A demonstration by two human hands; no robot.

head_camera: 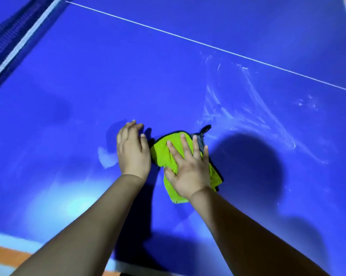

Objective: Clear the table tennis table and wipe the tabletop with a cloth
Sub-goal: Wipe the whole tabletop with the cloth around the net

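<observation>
A games room: a blue table tennis table fills the view, a white line across its top, a net at its far-left end, orange floor beyond its near edge

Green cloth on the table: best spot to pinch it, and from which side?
Pinch the dark loop at the far corner of the cloth, coming from the far right. It juts past the edge, free of the right hand pressing flat on the middle; the rest lies flush on the tabletop.

arms: 2, bare to frame edge | left hand: bare | right hand: bare
</observation>
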